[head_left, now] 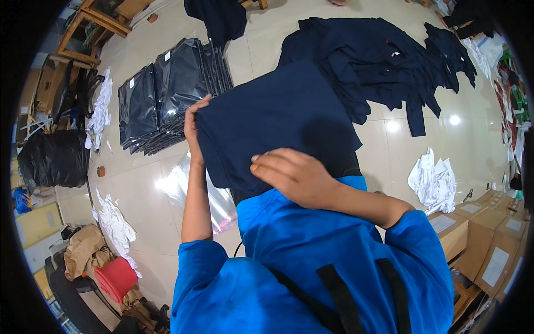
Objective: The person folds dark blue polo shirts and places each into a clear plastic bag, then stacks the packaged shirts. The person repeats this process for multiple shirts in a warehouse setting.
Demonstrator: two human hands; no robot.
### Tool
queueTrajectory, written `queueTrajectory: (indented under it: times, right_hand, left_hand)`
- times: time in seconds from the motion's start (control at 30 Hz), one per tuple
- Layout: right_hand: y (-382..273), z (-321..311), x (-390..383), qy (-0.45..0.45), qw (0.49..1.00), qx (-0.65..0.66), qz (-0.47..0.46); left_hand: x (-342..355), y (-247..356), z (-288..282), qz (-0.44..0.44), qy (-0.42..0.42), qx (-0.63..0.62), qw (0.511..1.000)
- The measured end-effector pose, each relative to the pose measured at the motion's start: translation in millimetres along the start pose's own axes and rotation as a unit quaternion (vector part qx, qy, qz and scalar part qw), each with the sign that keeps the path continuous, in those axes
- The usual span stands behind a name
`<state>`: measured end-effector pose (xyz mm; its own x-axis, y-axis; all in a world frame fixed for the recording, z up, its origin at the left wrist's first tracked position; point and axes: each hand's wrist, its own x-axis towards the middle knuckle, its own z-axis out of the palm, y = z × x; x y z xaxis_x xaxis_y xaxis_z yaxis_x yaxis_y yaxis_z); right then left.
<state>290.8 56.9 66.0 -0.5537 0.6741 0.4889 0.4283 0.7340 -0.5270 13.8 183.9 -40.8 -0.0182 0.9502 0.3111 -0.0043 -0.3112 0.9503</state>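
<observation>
A folded navy garment [278, 106] lies flat in front of my body, over my lap. My left hand [193, 125] grips its left edge, with the fingertips showing at the upper left corner and the rest of the grip partly hidden. Over the near part of the cloth, my right hand [295, 175] lies palm down with its fingers stretched out. Beyond the left hand, stacks of dark garments in clear plastic bags [186, 69] rest on the floor. A pile of loose navy garments [356, 50] spreads out at the far right.
Clear plastic sleeves [219, 209] lie on the tiled floor beside my left forearm. White cloths [433, 181] lie at the right, near cardboard boxes [484, 239]. At the left are a black plastic bag [53, 158], a red container [115, 278] and a wooden frame [83, 28].
</observation>
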Motion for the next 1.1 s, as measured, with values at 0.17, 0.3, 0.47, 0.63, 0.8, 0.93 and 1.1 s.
queueTrajectory:
  times: [0.17, 0.3, 0.47, 0.63, 0.8, 0.93, 1.1]
  right_hand:
    - [17.1, -75.5, 13.7, 0.212, 0.977, -0.027, -0.014]
    - [25.7, -96.8, 21.0, 0.38, 0.919, -0.101, 0.014]
    - [7.7, -119.8, 32.8, 0.422, 0.89, -0.142, 0.101]
    - [35.9, -131.7, 58.3, 0.294, 0.923, -0.106, 0.225]
    - [145.5, -45.2, 27.0, 0.158, 0.909, -0.156, 0.353]
    - [125.0, -19.4, -30.9, 0.221, 0.922, -0.175, 0.266]
    - [54.7, -38.4, -70.8, 0.169, 0.883, -0.012, 0.438]
  left_hand:
    - [22.1, 58.9, 38.4, 0.16, 0.121, -0.061, 0.978]
    - [19.0, 143.2, 54.0, 0.265, 0.214, 0.042, 0.939]
    - [-1.7, 228.2, 71.2, 0.279, 0.281, 0.209, 0.894]
    - [8.1, 236.6, 73.2, 0.11, 0.178, 0.404, 0.89]
    - [24.9, 91.5, 65.8, 0.03, 0.026, 0.487, 0.873]
    - [-41.4, 73.7, 89.7, 0.018, -0.011, 0.469, 0.883]
    - [-119.7, 104.9, 81.4, -0.089, -0.019, 0.461, 0.882]
